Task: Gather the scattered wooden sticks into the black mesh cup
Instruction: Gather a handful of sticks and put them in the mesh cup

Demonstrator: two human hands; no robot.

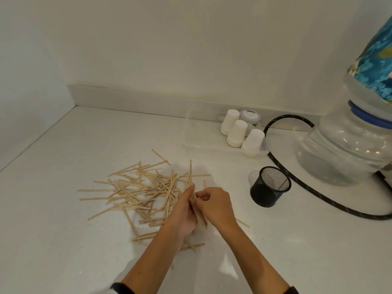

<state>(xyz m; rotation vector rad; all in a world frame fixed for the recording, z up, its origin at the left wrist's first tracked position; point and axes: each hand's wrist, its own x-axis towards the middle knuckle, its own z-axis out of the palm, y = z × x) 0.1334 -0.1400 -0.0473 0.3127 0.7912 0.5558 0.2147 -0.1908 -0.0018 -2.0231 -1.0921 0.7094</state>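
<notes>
A big pile of scattered wooden sticks [144, 192] lies on the white desk [53, 240], left of the middle, and the sticks point every which way. Just right of the pile, the left hand [183, 213] holds a small bundle of sticks [197, 211] that stands up a bit and points away from the person. The right hand [214, 205] is touching the same bundle, with its fingers curled to pinch the sticks and line them up. Farther right, toward the desk's right edge, the black mesh cup [270, 186] stands upright with its mouth open at the top. The cup is on the right hand's side, so I think that hand is nearer to drop the bundle in, long end down.
</notes>
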